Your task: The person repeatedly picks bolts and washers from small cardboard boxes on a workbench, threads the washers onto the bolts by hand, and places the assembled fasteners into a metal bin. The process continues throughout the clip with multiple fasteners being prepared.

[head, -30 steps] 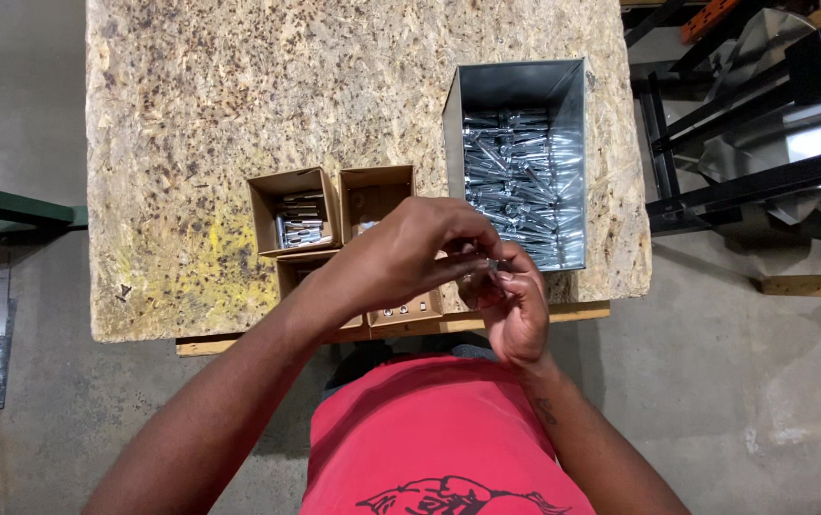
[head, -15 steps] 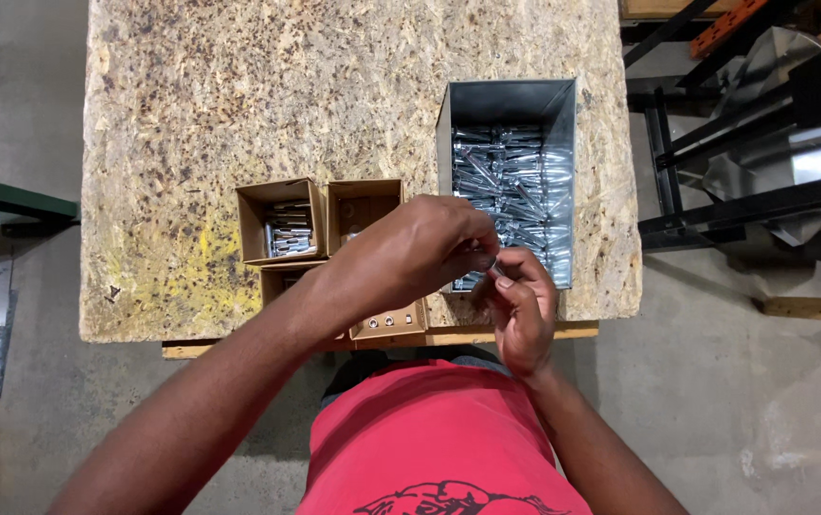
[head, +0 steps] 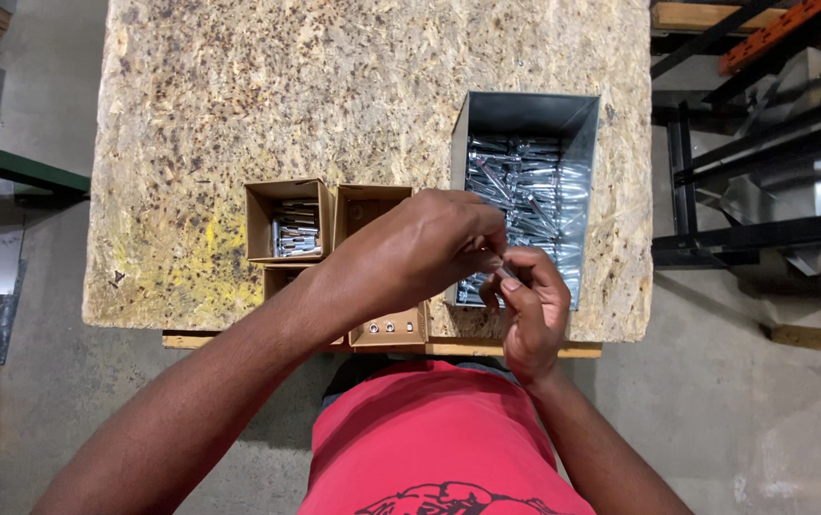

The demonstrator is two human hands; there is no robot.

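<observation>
Two hands meeting over the near edge of a chipboard table (head: 191, 143).

Left hand (head: 420, 253) and right hand (head: 525, 310) pinching one small metal piece (head: 504, 272) between fingertips, just near of the grey metal bin (head: 472, 124) of bagged hardware; open cardboard boxes (head: 260, 219) to the left, partly hidden.

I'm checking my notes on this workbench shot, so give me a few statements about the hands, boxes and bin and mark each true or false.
1. Both hands, left and right, meet over the table's near edge. True.
2. The grey metal bin is empty. False: it holds a heap of shiny metal parts.
3. The small cardboard box at the left holds metal pieces. True.
4. The table has a smooth white top. False: it is a speckled chipboard surface.
5. The hands are far apart. False: their fingertips are together, pinching a small metal piece.
</observation>
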